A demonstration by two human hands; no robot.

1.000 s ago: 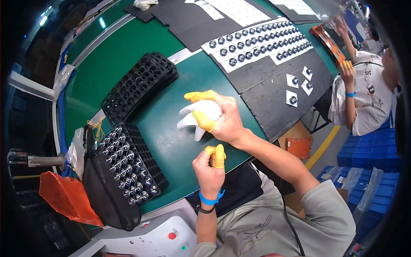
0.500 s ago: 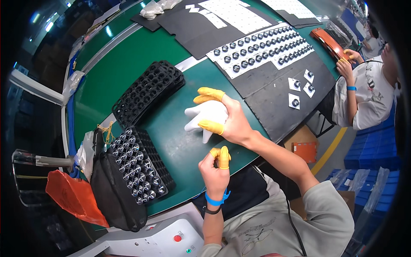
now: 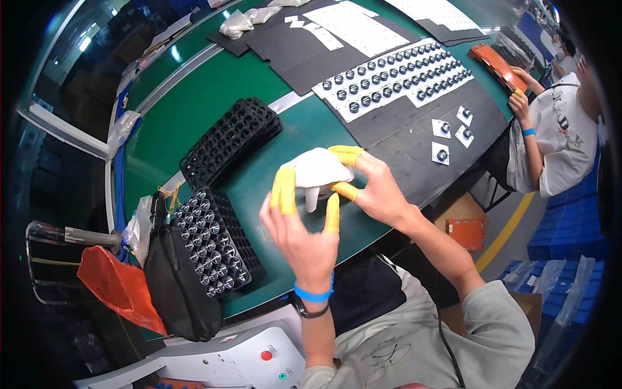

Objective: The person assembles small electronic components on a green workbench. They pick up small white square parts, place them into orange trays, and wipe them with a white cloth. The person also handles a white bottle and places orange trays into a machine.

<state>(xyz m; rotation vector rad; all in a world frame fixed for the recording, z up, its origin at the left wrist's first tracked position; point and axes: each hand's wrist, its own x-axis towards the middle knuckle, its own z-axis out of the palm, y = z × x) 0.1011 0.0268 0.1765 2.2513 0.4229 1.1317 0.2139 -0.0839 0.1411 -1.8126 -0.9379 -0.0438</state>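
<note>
A smooth white plastic piece (image 3: 321, 166) with prong-like legs is held up over the green table, one leg pointing down toward me. My right hand (image 3: 376, 188), in yellow finger cots, grips its right side between fingers and thumb. From the near left, my left hand (image 3: 301, 227) closes around the piece, its yellow-covered fingers against the left edge and the thumb under it. How firmly the left thumb touches is hard to see. Left of my hands stand a black tray with round shiny caps (image 3: 214, 249) and a stack of black trays with round pockets (image 3: 227, 139).
White cards with black round parts (image 3: 389, 81) lie on a black mat (image 3: 382, 133), several loose ones toward its near right. A black bag (image 3: 181, 285) and an orange bag (image 3: 120, 285) hang at left. A co-worker at right holds an orange tray (image 3: 495, 68).
My left hand has risen from near the table edge to the white piece and opened out around it. The piece has turned in my right hand, legs now facing down toward me.
</note>
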